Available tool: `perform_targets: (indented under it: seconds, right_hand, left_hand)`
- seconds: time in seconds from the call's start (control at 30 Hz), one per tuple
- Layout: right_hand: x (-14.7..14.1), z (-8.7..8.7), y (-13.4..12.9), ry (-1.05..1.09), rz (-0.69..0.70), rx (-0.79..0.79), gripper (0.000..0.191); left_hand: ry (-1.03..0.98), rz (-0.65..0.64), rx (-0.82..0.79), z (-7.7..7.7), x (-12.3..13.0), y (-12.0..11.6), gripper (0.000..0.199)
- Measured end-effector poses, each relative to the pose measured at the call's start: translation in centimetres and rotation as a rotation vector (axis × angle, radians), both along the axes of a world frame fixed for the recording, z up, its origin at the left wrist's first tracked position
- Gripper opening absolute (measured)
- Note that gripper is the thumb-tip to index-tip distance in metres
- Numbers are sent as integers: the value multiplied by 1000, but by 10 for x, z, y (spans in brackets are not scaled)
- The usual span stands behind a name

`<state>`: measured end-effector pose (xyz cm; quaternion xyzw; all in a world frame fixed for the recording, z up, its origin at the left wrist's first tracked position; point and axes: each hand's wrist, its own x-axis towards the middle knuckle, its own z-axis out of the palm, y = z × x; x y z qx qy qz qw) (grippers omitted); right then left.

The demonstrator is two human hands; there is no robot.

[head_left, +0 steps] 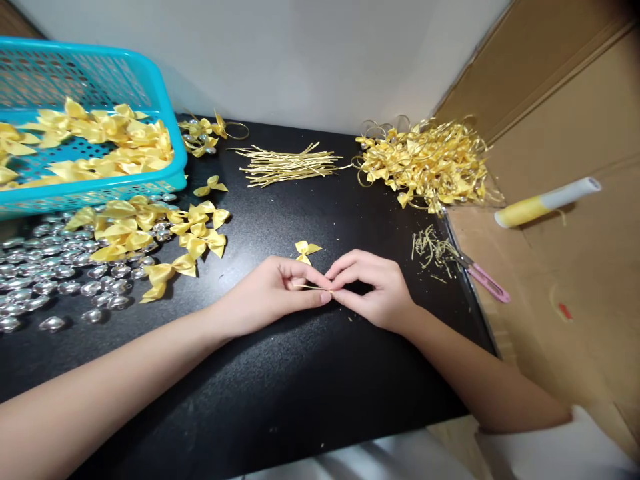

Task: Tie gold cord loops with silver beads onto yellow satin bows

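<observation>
Low over the black table [280, 373], my left hand [280, 290] pinches a thin gold wire [313, 287] between thumb and forefinger. My right hand [373, 287] meets it fingertip to fingertip, its thumb and fingers closed on the wire's right end. Fingers cover part of the wire. Just behind my left hand lies a yellow ribbon bow [306, 251]. Farther back is a bundle of straight gold wires [290, 165]. More yellow bows [197, 233] and many silver beads [65, 267] spread over the table's left side.
A blue basket [175, 143] holding yellow bows stands at the back left. At the back right is a heap of bows with wire loops [425, 163]. Wire clippings [433, 250] and pink-handled scissors [487, 281] sit at the right edge, near cardboard [565, 160] and a yellow-white roll [547, 202].
</observation>
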<state>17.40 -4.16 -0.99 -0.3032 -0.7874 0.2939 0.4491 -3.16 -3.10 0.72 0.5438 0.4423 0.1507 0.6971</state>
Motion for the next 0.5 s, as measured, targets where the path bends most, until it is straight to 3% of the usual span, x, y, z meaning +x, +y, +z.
perform_targets:
  seconds: [0.5]
  right_hand:
    - [0, 3, 0, -11, 25, -94, 24]
  left_hand:
    - [-1, 55, 11, 5, 2, 0, 24]
